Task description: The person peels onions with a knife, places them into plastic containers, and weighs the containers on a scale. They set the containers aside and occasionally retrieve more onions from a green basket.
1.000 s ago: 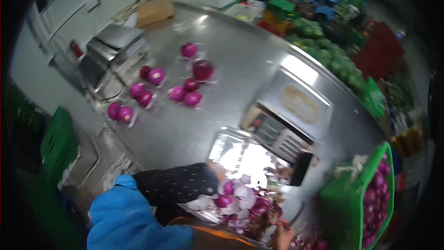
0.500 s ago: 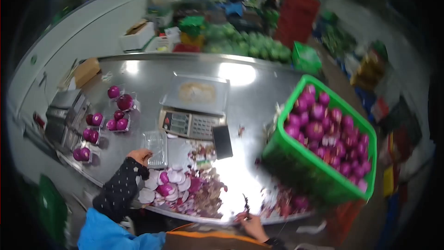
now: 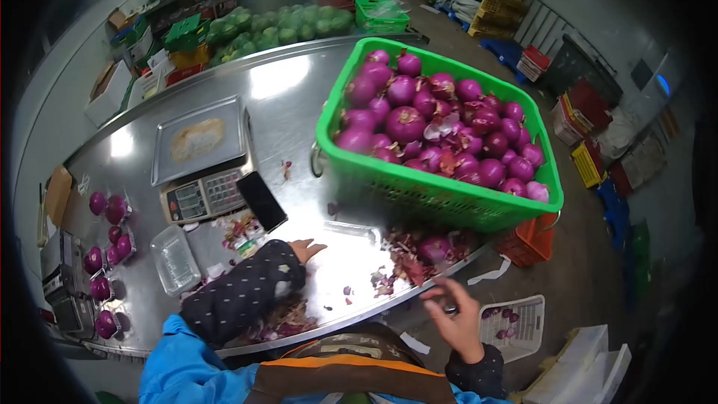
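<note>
My left hand (image 3: 305,250) reaches out over the steel table, its fingers stretched and holding nothing visible. Just beyond its fingertips lies a clear plastic tray (image 3: 351,232), partly lost in the glare. My right hand (image 3: 458,320) is raised at the table's front edge, thumb and fingers apart; a small dark spot shows by the fingers, too small to name. Close above that hand, a red onion (image 3: 433,250) sits among loose skins (image 3: 407,263). A green crate (image 3: 441,198) full of red onions (image 3: 405,125) stands behind it.
Left of my sleeve are another clear tray (image 3: 176,260), a scale (image 3: 202,198) and a black phone (image 3: 262,200). Packed onions (image 3: 116,209) line the far left. Peelings (image 3: 284,322) lie by the front edge. Below right stand an orange crate (image 3: 527,241) and a white basket (image 3: 516,333).
My view has swung right. My left hand has left the tray by the scale and moved right; another tray shows near it. My right hand has risen, and the dark slim thing at it no longer shows.
</note>
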Demonstrator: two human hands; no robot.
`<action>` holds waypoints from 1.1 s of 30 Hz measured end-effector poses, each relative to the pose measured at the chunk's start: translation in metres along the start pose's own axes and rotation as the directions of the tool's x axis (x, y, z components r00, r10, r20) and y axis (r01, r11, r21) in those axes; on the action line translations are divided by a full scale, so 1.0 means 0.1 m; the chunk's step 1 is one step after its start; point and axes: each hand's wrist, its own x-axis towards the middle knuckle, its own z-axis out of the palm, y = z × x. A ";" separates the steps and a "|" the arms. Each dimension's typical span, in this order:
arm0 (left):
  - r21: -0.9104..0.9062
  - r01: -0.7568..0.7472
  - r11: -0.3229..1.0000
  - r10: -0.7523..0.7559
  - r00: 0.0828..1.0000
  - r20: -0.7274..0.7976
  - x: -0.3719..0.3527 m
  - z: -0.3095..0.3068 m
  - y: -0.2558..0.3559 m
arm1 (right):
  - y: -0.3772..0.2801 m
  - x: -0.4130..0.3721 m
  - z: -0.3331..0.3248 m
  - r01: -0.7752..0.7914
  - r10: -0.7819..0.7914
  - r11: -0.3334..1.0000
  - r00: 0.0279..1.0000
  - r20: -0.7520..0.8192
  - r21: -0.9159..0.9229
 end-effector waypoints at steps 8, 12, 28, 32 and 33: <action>-0.586 -0.503 0.636 0.394 0.864 -0.314 0.06 -1.86 1.49 | 0.99 0.52 -0.21 -0.130 0.206 0.749 0.978 -0.041 0.649; -0.282 -0.340 0.897 0.123 0.805 -0.580 0.70 -2.39 1.67 | 1.34 0.23 -0.19 -0.232 0.248 0.559 0.963 0.106 0.796; -0.062 0.588 0.806 -0.568 0.741 -0.359 2.31 -2.64 1.87 | 1.76 0.42 -0.48 -0.464 0.239 0.360 0.885 0.401 0.810; -0.175 0.486 0.856 -0.514 0.770 -0.377 2.22 -2.65 1.78 | 1.67 0.43 -0.45 -0.453 0.288 0.312 0.883 0.371 0.835; -0.225 0.433 0.873 -0.488 0.777 -0.398 2.16 -2.66 1.74 | 1.67 0.40 -0.45 -0.458 0.294 0.308 0.879 0.374 0.834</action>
